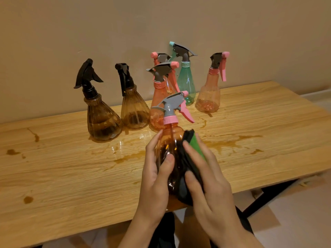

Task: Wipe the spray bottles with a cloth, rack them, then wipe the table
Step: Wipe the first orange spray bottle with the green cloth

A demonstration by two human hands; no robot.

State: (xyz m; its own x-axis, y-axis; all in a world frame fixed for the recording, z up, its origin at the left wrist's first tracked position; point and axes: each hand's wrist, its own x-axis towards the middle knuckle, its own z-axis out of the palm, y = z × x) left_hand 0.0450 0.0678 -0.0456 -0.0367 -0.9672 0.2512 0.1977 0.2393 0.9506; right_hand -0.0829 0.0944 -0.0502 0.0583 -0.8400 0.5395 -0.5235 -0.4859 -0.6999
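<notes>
Orange translucent plastic spray bottle [170, 145] gripped by left hand [155, 176] above wooden tabletop's [71, 176] near edge, right hand [211, 185] clasping dark green-edged cloth [196, 145] against it; six other bottles [102, 113] standing unracked by far edge; brown spills [231, 142] unwiped; seemingly early.

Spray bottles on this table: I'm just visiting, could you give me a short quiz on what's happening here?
1. True or false: the green spray bottle stands on the wooden table.
2. How many brown spray bottles are there?
3. The right hand presses what against the orange spray bottle gripped by the left hand? A sponge, B dark cloth, C brush.
Key: 1 true; 2 two; 3 B.
</notes>
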